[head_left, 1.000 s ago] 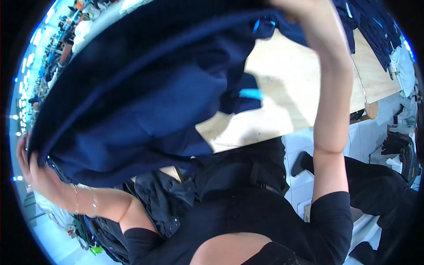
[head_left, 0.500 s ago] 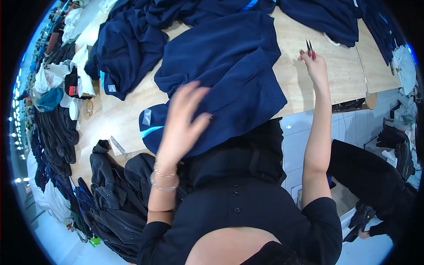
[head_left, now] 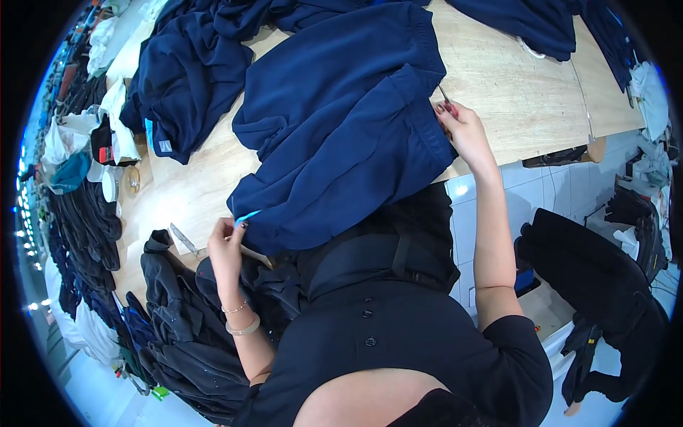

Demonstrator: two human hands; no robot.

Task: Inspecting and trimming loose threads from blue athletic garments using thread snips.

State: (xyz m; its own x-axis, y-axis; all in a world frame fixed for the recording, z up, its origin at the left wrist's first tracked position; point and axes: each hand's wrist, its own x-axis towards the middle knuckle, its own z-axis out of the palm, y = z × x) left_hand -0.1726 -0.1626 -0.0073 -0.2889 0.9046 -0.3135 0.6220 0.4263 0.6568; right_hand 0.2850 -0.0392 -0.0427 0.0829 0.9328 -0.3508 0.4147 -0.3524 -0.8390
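In the head view, the dark blue garment (head_left: 334,156) is made of smooth cloth with soft folds; it has a gathered waistband (head_left: 429,139) at its right end and a narrow light blue strip (head_left: 247,217) at its near left end. It lies on the near part of the wooden table (head_left: 519,92), partly hanging over the near edge. The left hand (head_left: 228,245) is closed in a pinch and holds the cloth beside this strip. The right hand (head_left: 466,135) has its fingers folded around a small pointed tool (head_left: 451,108) with a red handle; it is at the waistband, but I cannot tell whether it also grips the cloth. So the garment stretches between the two hands, mostly on their far side. Another dark blue garment (head_left: 188,78) lies to the far left.
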